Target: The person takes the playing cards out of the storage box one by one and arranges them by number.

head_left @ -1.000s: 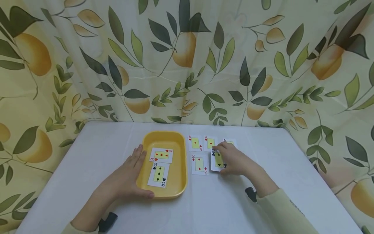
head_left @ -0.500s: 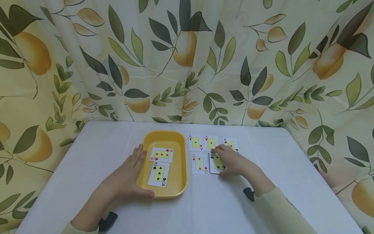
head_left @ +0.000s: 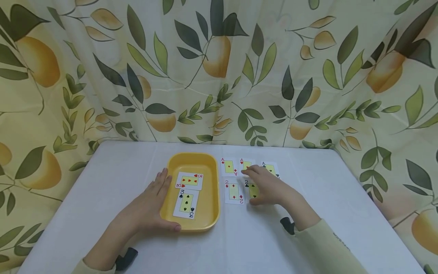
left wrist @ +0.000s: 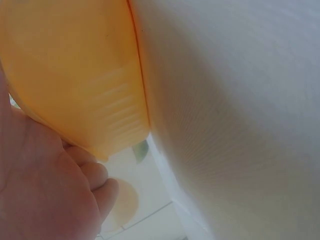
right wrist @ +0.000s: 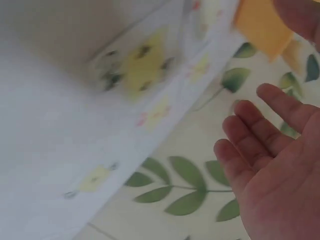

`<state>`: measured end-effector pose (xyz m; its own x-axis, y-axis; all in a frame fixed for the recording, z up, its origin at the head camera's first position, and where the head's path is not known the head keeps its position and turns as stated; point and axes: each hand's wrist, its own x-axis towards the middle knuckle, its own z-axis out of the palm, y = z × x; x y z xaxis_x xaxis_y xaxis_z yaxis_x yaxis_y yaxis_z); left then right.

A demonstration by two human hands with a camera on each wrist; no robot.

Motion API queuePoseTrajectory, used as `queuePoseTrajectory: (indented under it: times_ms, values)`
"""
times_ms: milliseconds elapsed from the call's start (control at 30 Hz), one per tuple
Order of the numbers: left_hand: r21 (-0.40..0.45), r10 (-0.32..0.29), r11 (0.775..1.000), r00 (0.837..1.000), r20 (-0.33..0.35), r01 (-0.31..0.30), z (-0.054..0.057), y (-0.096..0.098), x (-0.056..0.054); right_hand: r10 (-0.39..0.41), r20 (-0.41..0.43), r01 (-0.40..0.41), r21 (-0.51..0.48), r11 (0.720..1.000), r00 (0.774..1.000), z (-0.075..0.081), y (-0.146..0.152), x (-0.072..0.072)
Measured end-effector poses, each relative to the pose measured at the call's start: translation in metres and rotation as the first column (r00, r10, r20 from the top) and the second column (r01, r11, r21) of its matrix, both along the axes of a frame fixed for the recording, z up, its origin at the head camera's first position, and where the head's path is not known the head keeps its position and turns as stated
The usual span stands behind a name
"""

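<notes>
My left hand rests along the left rim of a yellow tray, fingers straight on the rim and thumb by the near edge. Inside the tray lie a three of hearts and a three of spades. To the right, my right hand hovers over a two of clubs, partly hiding it. In the right wrist view its fingers are extended and apart from the cards, with nothing held. Beside that card lies a two of diamonds.
Behind the twos lie an ace of diamonds, an ace of hearts, partly covered by my right hand, and a black ace. A white cloth covers the table. A patterned curtain hangs behind its far edge.
The two of clubs has come down and left to lie beside the two of diamonds. My right hand has let go of it and lifted slightly left. My left hand stays put.
</notes>
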<state>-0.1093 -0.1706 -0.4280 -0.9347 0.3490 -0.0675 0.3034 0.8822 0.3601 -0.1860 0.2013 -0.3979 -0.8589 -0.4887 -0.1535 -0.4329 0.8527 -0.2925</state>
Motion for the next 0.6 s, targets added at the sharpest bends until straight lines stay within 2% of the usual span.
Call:
queuePoseTrajectory:
  times_ms: [167, 267, 433, 600]
  values:
    - [0.007, 0.003, 1.0, 1.0, 0.0, -0.003, 0.001, 0.0, -0.001, 0.099, -0.069, -0.102, -0.053, 0.993, 0.993, 0.024, -0.028, 0.008]
    - [0.01, 0.008, 1.0, 1.0, 0.005, -0.008, 0.001, 0.0, -0.001, 0.137, -0.089, -0.142, -0.054, 0.988, 0.987, 0.031, -0.049, 0.013]
    - [0.017, 0.006, 1.0, 1.0, 0.019, -0.006, 0.0, -0.001, -0.001, 0.235, -0.054, -0.238, -0.04, 0.971, 0.97, 0.025, -0.089, 0.022]
    - [0.014, -0.004, 1.0, 1.0, 0.008, 0.004, 0.001, -0.002, 0.0, 0.301, -0.017, -0.301, 0.009, 0.953, 0.953, 0.012, -0.116, 0.024]
